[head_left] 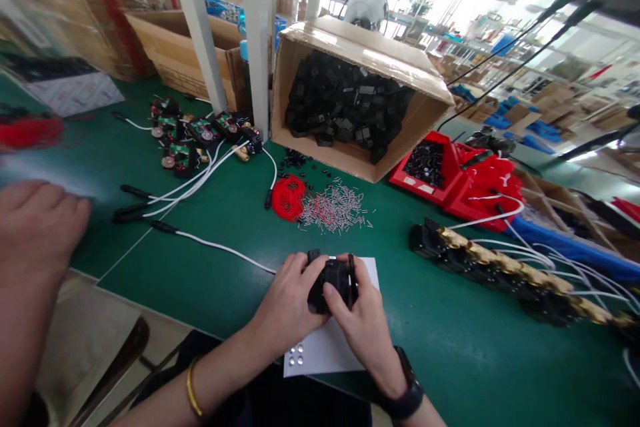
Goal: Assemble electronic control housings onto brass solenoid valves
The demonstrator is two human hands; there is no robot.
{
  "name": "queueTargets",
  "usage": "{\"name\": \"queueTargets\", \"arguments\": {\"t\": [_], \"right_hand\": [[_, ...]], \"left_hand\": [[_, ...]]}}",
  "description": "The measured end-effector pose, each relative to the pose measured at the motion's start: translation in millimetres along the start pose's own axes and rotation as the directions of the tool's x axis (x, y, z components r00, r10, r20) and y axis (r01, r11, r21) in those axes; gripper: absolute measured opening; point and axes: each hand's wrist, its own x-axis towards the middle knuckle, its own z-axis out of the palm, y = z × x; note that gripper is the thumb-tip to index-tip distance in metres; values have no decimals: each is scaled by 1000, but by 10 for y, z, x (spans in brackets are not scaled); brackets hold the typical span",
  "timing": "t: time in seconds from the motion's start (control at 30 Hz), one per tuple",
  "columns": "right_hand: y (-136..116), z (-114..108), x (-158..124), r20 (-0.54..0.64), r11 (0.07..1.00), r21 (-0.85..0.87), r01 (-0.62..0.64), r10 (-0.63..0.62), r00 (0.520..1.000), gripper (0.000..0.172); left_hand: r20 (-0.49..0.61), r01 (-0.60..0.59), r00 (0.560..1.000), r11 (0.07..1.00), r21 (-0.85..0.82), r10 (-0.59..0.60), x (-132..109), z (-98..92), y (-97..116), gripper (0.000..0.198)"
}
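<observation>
Both of my hands are closed around a black plastic housing (330, 283) just above the table's front edge. My left hand (290, 293) grips its left side, fingers over the top. On its right side, my right hand (363, 310) wraps round it, with the thumb pressed on the near face. A white cable (225, 245) with a black end runs from beside my left hand to the left. Under my hands lies a white sheet (333, 350) with several small clear round pads at its lower left corner. What is inside the housing is hidden.
An open carton (363, 163) of black parts stands behind. Before it lie small metal pins (337, 207) and a red wire bundle (289, 198). Circuit-board assemblies (177, 157) sit left, a row of black-and-brass units (500, 267) right, beyond them red bins (440, 193). Another person's arm (35, 247) is at left.
</observation>
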Motion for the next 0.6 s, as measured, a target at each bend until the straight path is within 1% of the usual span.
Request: {"name": "queueTargets", "arguments": {"t": [0.13, 0.3, 0.4, 0.6], "right_hand": [[43, 20, -23, -24, 1000, 9, -27, 27, 999, 40], [115, 19, -48, -32, 983, 176, -48, 54, 998, 36], [152, 20, -68, -21, 967, 244, -68, 75, 997, 35], [204, -8, -59, 28, 962, 262, -81, 76, 997, 35]], "left_hand": [[-15, -15, 1000, 1000, 21, 15, -48, 29, -2, 63], [13, -32, 999, 997, 65, 31, -14, 32, 20, 60], [20, -64, 998, 995, 78, 62, -11, 33, 16, 61], [-5, -149, 989, 984, 95, 150, -24, 65, -54, 64]]}}
